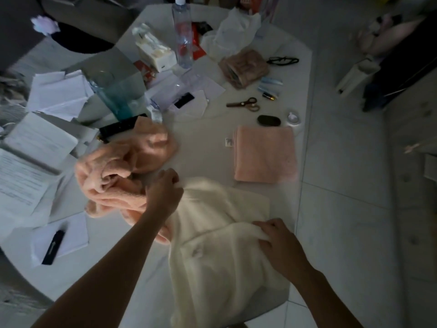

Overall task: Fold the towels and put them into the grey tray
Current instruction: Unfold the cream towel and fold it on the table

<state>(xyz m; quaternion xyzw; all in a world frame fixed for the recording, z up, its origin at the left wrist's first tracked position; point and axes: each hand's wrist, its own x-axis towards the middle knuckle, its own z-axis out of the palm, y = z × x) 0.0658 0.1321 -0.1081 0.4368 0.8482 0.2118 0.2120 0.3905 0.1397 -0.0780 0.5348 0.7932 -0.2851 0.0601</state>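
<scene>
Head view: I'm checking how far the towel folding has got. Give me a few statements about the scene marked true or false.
1. Both hands grip the cream towel. True: left hand, right hand.
2. A folded pink towel lies flat on the table. True.
3. The crumpled pink towel is already folded. False: it lies bunched in a heap.
4. The scissors lie on the folded pink towel. False: they lie on the table beyond it.
</scene>
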